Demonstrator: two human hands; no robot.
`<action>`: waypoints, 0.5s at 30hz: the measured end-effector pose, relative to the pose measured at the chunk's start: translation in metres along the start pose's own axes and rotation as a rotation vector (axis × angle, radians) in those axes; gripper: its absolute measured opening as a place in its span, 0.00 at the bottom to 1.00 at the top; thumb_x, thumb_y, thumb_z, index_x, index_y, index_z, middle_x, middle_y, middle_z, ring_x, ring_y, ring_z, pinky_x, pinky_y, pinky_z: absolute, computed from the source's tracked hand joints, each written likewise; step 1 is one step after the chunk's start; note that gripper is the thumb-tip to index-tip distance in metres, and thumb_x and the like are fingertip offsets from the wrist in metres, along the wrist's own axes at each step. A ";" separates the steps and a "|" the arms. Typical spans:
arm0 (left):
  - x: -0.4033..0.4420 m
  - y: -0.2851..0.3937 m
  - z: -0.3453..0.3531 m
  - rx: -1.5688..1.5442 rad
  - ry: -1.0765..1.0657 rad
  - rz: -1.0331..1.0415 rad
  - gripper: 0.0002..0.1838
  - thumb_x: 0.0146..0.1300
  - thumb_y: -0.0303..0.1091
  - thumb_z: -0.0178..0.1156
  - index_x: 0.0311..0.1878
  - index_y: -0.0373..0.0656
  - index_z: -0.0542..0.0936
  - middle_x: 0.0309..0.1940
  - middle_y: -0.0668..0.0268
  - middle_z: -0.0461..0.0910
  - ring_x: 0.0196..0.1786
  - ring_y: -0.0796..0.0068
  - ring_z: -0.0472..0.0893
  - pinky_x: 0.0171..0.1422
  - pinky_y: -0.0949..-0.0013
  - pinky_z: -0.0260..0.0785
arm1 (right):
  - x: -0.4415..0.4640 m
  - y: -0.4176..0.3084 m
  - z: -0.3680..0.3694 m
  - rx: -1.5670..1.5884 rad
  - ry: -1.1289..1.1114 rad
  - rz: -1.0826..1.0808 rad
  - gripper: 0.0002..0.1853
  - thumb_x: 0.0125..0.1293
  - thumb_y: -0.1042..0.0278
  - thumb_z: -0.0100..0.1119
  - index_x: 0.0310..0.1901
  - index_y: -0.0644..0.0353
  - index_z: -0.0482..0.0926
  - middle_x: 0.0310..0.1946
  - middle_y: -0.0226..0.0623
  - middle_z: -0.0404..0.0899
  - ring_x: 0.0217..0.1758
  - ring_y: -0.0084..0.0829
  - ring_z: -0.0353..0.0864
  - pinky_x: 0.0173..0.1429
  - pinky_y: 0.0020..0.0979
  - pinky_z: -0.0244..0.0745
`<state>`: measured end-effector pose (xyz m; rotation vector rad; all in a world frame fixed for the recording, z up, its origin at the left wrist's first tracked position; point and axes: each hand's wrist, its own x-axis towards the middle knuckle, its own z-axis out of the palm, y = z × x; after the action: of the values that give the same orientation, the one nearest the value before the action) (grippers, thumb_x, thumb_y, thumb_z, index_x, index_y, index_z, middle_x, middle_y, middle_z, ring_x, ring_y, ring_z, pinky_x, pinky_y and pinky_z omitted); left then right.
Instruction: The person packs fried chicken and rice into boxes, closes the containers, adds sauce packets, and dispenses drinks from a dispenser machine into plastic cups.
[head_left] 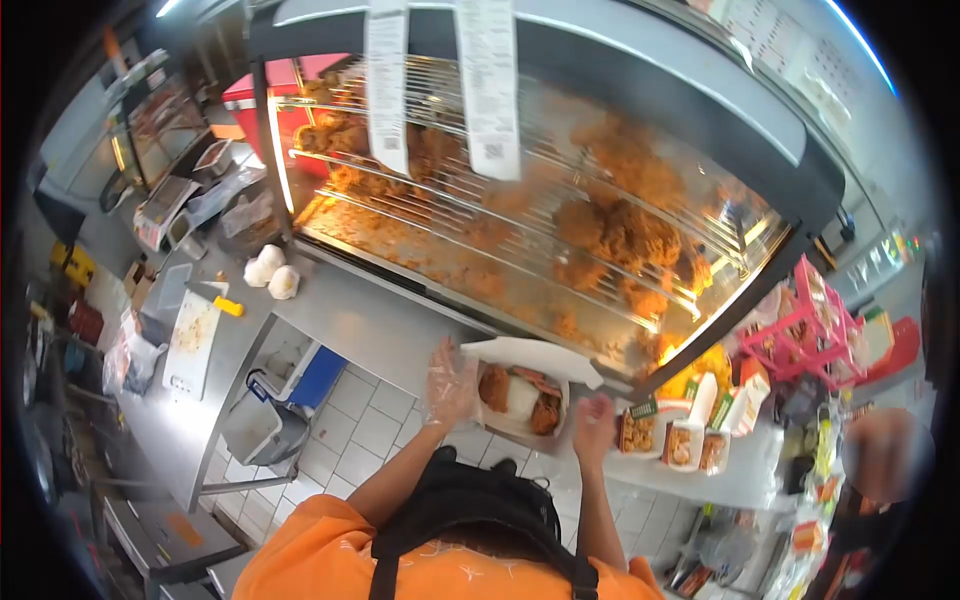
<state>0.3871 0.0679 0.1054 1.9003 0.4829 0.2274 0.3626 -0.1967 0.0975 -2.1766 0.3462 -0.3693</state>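
At the counter's edge [370, 318], an open carton [530, 350] of fried chicken [546, 412] sat between two hands.
The gloved left hand [449, 388] was at its left side, the blurred right hand [594, 428] at its right; whether either gripped it, I could not tell. The step seemed to be handling the filled, unclosed carton; the next move likely called for keeping it level. Small food boxes [682, 461] stood to the right, the display cabinet [640, 62] behind.
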 end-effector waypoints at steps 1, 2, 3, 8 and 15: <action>0.002 0.041 -0.014 0.093 0.160 0.288 0.21 0.69 0.39 0.56 0.63 0.43 0.75 0.55 0.51 0.80 0.58 0.45 0.78 0.65 0.53 0.68 | 0.011 -0.025 -0.011 0.012 -0.014 -0.029 0.20 0.68 0.64 0.63 0.58 0.64 0.77 0.43 0.47 0.82 0.47 0.38 0.82 0.53 0.37 0.77; 0.004 0.062 -0.023 0.199 0.312 0.565 0.22 0.67 0.35 0.58 0.63 0.44 0.75 0.55 0.52 0.80 0.56 0.45 0.78 0.64 0.51 0.68 | 0.020 -0.053 -0.022 -0.039 0.071 -0.169 0.20 0.67 0.66 0.63 0.59 0.63 0.75 0.46 0.47 0.78 0.50 0.41 0.78 0.56 0.39 0.74; 0.012 0.063 -0.020 0.204 0.330 0.558 0.22 0.67 0.35 0.58 0.63 0.44 0.75 0.55 0.52 0.80 0.56 0.45 0.78 0.64 0.51 0.68 | 0.023 -0.069 -0.025 -0.089 0.161 -0.301 0.21 0.66 0.69 0.63 0.59 0.63 0.74 0.49 0.48 0.75 0.54 0.43 0.75 0.59 0.41 0.71; 0.003 0.076 -0.030 0.445 0.079 0.806 0.25 0.60 0.26 0.60 0.63 0.42 0.73 0.60 0.56 0.78 0.59 0.53 0.78 0.61 0.54 0.69 | 0.022 -0.116 -0.020 -0.325 0.380 -0.605 0.18 0.65 0.76 0.61 0.57 0.62 0.75 0.50 0.48 0.75 0.56 0.47 0.74 0.62 0.42 0.68; -0.026 0.019 -0.051 0.156 0.171 0.554 0.21 0.66 0.33 0.61 0.61 0.41 0.75 0.56 0.54 0.80 0.58 0.51 0.79 0.66 0.52 0.68 | 0.049 -0.361 0.094 0.575 -0.382 -0.723 0.25 0.68 0.64 0.62 0.62 0.67 0.71 0.53 0.52 0.80 0.59 0.48 0.79 0.63 0.43 0.73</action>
<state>0.3490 0.0933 0.1441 2.1474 0.0739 0.7365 0.4848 0.0618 0.3422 -1.6766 -0.7013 -0.3710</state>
